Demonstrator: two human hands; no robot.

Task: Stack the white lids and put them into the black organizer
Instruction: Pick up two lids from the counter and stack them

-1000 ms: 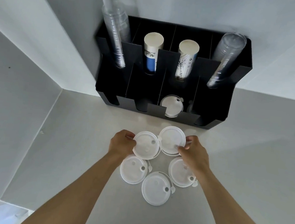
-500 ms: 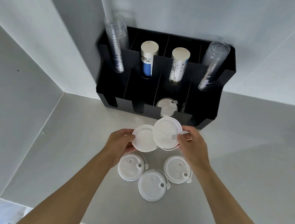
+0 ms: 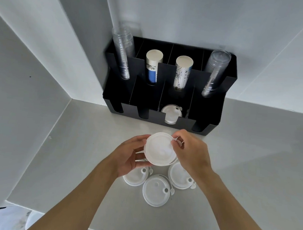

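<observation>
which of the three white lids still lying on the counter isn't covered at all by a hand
The round white plastic lid nearest the camera. It lies fully in view, while the left lid sits partly under the left hand and the right lid under the right hand.

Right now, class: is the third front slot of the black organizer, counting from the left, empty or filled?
Filled: a white lid sits in that slot of the organizer, showing through the front cutout. The other front slots look dark and empty.
</observation>
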